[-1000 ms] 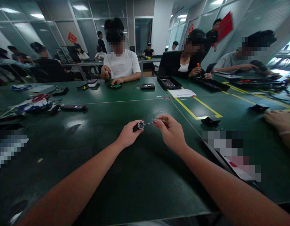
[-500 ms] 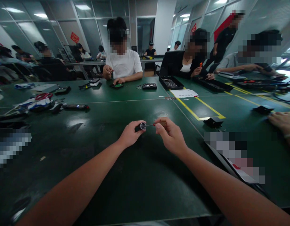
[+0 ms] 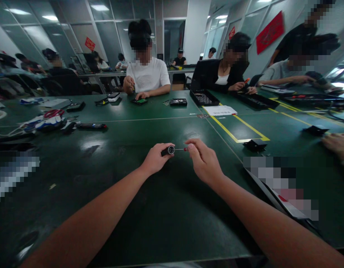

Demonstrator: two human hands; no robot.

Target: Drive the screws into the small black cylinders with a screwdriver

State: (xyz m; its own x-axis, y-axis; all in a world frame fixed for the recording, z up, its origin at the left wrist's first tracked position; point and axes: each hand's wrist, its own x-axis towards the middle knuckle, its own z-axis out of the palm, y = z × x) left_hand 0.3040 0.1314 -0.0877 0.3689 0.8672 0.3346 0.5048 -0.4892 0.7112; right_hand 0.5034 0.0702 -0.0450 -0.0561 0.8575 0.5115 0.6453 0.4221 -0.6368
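My left hand (image 3: 157, 159) is closed around a short black cylinder (image 3: 170, 150), whose round, silver-rimmed end faces me. My right hand (image 3: 203, 160) grips a small screwdriver (image 3: 186, 149) by its red-tipped handle, most of which the fingers hide. Its thin metal shaft points left and reaches the side of the cylinder; whether the tip sits in a screw is too small to tell. Both hands are held over the middle of the green table (image 3: 166, 216).
Left lie a black pen-shaped tool (image 3: 91, 126) and a heap of gloves and cables (image 3: 50, 121). Right are a black bracket-like part (image 3: 255, 145), a pixelated sheet on a dark board (image 3: 283, 197), and a neighbour's hand (image 3: 336, 145). Across the table, co-workers sit beside black trays (image 3: 204, 98).
The fingers of my right hand have shifted on the screwdriver, and less of its handle shows. The cylinder stays in my left hand. In the background, a standing person has moved right.
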